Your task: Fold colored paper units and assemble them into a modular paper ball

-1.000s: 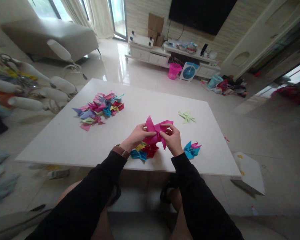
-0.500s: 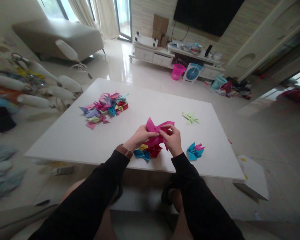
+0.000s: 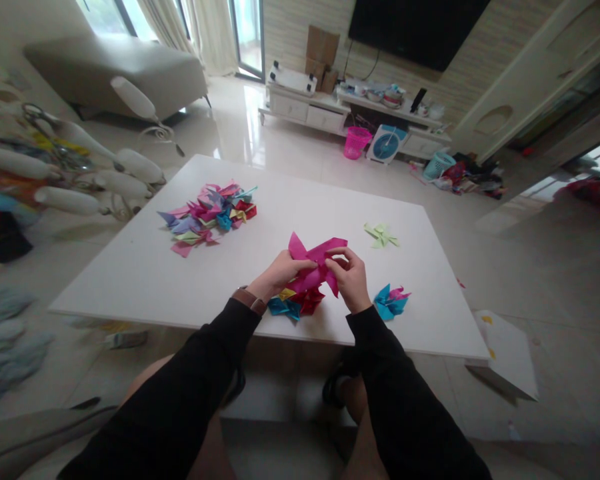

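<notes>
— What has changed?
— Little. The left hand [image 3: 283, 273] and right hand [image 3: 353, 280] still pinch the pink paper [image 3: 316, 263], held just above the near middle of the counter [image 3: 280, 207]. The right hand has slid slightly right, spreading a flap wider, so the folding looks unfinished.
— Any writing?
— None readable. The paper is plain and the far boxes [image 3: 323, 48] are too blurred.
</notes>
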A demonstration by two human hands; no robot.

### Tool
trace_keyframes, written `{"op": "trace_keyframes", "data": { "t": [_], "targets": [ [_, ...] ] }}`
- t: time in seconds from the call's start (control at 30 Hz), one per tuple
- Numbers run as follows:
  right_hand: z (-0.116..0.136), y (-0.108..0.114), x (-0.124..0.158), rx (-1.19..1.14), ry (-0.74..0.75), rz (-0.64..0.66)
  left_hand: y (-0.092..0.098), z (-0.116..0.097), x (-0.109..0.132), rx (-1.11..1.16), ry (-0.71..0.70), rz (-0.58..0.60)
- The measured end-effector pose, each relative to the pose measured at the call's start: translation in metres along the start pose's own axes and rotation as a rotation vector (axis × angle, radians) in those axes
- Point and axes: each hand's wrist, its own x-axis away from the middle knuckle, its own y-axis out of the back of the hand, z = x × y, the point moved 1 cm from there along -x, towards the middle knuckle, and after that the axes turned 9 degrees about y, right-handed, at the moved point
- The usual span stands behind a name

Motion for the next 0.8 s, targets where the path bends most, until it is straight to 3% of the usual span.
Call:
{"op": "trace_keyframes", "data": {
  "t": [0.4,0.6,0.8],
  "targets": [
    [-0.0011,0.0011,-0.0004,-0.031,0.003,-0.005,0.0013,-0.0011,-0.0006,0.027,-0.012,-0.028],
    [-0.0020,-0.0006,-0.0003,-0.025,-0.019,0.006,0.0014,-0.0003,0.0012,0.024,-0.039,0.048],
    [-0.0012,-0.0010,0.0009,-0.043,-0.027,0.007,0.0007,-0.0008,0.0039,0.008,-0.068,0.022]
  ]
}}
